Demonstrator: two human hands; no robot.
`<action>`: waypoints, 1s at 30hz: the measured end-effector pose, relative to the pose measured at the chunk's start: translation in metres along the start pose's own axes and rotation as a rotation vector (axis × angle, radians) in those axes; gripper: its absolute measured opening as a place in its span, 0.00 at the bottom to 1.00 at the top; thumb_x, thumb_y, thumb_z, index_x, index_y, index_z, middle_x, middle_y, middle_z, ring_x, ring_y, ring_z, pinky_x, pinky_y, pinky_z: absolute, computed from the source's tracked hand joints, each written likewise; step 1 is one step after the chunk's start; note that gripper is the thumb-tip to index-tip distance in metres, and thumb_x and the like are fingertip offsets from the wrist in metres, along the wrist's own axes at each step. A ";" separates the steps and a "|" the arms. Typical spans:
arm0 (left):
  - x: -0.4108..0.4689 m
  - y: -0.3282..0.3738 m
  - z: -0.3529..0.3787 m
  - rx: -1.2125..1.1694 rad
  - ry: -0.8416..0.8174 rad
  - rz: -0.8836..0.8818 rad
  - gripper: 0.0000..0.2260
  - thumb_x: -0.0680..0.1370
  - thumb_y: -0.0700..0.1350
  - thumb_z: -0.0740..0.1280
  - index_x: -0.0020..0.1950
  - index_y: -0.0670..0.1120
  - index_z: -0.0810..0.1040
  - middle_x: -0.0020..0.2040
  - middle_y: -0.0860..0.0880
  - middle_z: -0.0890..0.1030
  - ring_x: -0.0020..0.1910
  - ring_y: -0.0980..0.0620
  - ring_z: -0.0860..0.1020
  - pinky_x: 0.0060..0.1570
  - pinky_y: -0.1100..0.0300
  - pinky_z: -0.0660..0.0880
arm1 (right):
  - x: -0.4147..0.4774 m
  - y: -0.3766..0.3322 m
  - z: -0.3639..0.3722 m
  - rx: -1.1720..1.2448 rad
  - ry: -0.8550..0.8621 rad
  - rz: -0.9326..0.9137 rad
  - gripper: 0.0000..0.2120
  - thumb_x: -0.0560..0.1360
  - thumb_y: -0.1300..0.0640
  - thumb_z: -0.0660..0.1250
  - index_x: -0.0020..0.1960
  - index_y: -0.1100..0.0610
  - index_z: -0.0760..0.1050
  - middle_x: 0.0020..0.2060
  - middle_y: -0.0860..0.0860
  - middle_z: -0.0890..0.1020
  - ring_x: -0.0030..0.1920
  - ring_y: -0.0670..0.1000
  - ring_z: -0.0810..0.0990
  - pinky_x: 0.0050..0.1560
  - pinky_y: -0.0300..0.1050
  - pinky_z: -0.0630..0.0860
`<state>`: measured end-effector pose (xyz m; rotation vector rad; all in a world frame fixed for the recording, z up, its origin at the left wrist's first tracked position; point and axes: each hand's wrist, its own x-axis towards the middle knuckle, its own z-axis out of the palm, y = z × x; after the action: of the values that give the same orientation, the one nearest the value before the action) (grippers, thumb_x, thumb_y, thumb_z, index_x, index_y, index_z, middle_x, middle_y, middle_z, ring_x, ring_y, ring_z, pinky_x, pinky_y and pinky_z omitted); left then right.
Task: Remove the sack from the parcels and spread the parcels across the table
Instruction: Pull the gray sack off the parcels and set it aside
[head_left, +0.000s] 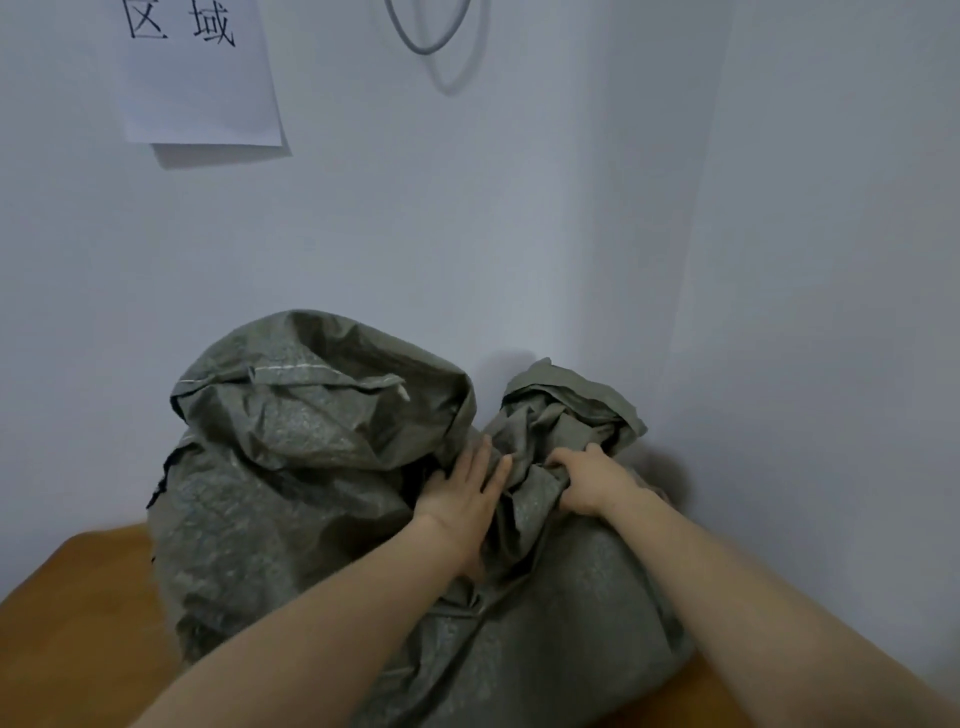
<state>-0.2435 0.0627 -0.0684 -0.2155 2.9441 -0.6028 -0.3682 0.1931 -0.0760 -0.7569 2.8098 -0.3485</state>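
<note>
One crinkled woven sack (291, 467), L hand (462, 499) flat on it, R hand (589, 480) gripping bunched folds

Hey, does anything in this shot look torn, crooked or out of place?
Nothing spilled. The paper sign on the wall hangs tilted, its lower edge lifting away. The left sack shows a dark slit along its left edge, possibly a tear, though it is too blurred to be sure.
</note>
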 end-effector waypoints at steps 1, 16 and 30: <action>-0.004 0.002 -0.016 0.053 0.077 0.007 0.44 0.73 0.64 0.64 0.78 0.44 0.47 0.77 0.39 0.45 0.76 0.41 0.46 0.69 0.47 0.59 | 0.002 0.000 -0.001 0.011 0.013 0.003 0.26 0.74 0.50 0.66 0.71 0.44 0.64 0.64 0.57 0.64 0.59 0.60 0.72 0.59 0.48 0.71; -0.054 -0.099 0.009 -0.259 -0.326 -0.295 0.68 0.51 0.79 0.66 0.69 0.56 0.21 0.77 0.43 0.35 0.76 0.38 0.38 0.67 0.29 0.39 | -0.004 -0.029 0.010 -0.066 -0.031 -0.100 0.62 0.64 0.53 0.79 0.72 0.34 0.30 0.67 0.53 0.18 0.72 0.62 0.25 0.72 0.67 0.55; -0.052 -0.099 0.055 -0.106 0.131 -0.201 0.30 0.79 0.43 0.58 0.78 0.44 0.48 0.61 0.45 0.77 0.59 0.44 0.75 0.63 0.55 0.66 | 0.004 -0.068 0.054 -0.064 0.014 -0.194 0.64 0.61 0.44 0.79 0.76 0.47 0.33 0.72 0.56 0.61 0.74 0.60 0.55 0.68 0.65 0.63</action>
<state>-0.1726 -0.0395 -0.0746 -0.5071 3.1082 -0.5023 -0.3260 0.1251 -0.1090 -1.0492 2.7783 -0.2975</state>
